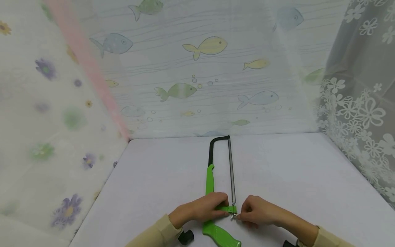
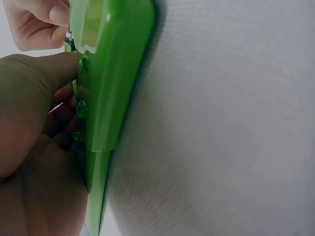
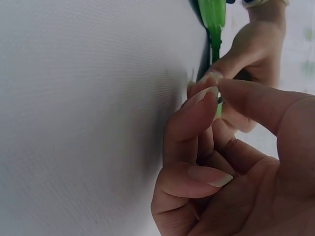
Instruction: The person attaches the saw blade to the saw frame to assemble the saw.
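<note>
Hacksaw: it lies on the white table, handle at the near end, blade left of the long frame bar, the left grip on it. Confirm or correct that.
One slip: the head view shows the blade to the right of the long frame bar. The rest stands: the hacksaw lies on the white table, handle at the near end, the left grip on it.

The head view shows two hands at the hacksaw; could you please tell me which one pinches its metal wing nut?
The right hand, its fingers at the wing nut; the left hand instead holds the hacksaw by its green part.
</note>
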Available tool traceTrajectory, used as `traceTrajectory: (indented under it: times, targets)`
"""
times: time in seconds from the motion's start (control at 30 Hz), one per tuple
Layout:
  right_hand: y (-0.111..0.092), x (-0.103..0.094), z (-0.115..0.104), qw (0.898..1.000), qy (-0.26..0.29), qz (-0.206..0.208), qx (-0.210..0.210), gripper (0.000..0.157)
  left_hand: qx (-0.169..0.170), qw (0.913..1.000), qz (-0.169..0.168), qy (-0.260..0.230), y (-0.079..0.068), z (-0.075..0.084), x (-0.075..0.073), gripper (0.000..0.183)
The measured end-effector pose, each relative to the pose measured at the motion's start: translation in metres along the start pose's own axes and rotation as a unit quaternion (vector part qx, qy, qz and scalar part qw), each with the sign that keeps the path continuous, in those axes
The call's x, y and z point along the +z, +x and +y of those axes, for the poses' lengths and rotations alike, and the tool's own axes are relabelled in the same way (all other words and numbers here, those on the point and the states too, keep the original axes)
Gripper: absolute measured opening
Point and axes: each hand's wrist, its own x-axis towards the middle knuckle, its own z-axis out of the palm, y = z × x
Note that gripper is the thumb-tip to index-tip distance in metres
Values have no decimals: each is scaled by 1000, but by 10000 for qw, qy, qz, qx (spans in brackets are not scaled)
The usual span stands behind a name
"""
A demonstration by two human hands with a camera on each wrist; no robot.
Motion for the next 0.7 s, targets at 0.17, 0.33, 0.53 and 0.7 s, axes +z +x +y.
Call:
traceTrajectory:
  times: [0.17, 0.33, 0.53, 0.7]
  targets:
    - [1, 1, 1, 9999, 93, -114, -75, 22, 19, 10000, -4, -46, 0, -1, 0, 12]
    - [2, 2, -1, 9997, 155, -176, -100, 22, 8, 9999, -32, -109, 1, -1, 0, 12]
    - [4, 5, -1, 9997, 177, -173, -52, 29, -50, 9999, -51, -126, 1, -1, 0, 12]
    - [5, 6, -2, 9997, 202, -128, -27, 38, -97, 9998, -72, -135, 0, 0, 0, 11]
